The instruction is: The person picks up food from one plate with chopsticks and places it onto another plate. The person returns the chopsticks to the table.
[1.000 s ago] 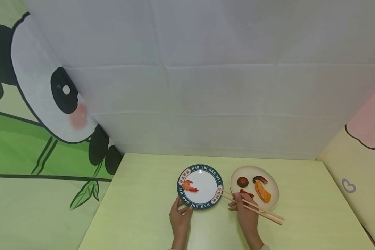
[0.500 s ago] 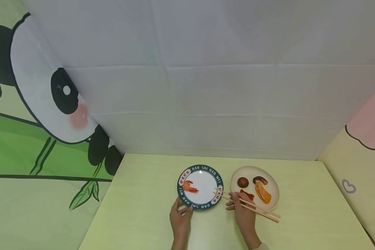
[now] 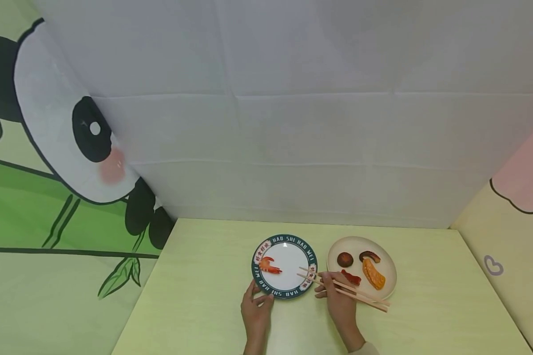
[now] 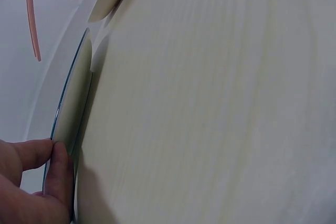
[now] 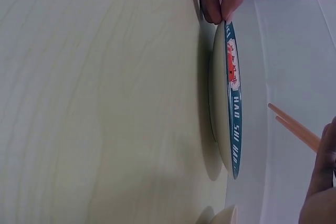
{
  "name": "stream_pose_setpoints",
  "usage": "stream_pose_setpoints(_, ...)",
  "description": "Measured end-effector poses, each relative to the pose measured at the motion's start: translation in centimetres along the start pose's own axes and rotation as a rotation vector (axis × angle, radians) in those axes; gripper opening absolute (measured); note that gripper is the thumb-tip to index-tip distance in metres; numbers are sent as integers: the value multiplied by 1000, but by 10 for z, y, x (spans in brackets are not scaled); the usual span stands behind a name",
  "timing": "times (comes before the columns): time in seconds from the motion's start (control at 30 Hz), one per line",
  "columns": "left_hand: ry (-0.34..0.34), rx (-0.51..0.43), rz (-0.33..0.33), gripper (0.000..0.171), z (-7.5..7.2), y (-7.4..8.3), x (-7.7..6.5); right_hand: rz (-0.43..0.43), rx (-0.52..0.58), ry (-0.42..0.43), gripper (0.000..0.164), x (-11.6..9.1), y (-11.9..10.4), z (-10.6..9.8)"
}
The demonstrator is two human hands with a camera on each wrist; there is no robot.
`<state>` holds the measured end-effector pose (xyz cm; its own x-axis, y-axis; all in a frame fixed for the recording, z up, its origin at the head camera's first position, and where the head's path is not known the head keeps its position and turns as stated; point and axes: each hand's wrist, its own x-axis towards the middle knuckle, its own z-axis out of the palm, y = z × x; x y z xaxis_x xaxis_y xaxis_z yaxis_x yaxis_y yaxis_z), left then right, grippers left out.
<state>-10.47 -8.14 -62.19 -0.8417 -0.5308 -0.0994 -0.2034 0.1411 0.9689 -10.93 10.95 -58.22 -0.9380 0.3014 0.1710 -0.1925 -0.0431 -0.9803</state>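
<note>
My left hand pinches the near-left rim of a white plate with a dark green lettered border. Thumb and fingers meet at the plate's edge in the left wrist view. An orange-red shrimp lies on its left side. A pair of wooden chopsticks is held in my right hand, tips slightly apart and over the plate's right part, nothing between them. That hand is in front of a beige plate, bearing a brown round piece, a dark curved slice, an orange wedge and a red piece.
Both plates stand side by side on a pale yellow-green table. Behind it rises a grey-white cloth backdrop, with a panda-printed panel at left and a yellow panel at right.
My right hand has moved left with the chopsticks, bringing their tips from the plate's right rim further over its white middle. The left hand and both plates have stayed put.
</note>
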Motion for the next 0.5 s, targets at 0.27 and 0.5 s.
stream_pose_setpoints(0.27, -5, -10, -4, 71, 0, 2, 0, -6, 12, -29, 21, 2, 1, 9)
stream_pose_setpoints(0.5, -9, -7, 4, 71, -1, 0, 0, 17, 6, -73, 21, 1, 2, 17)
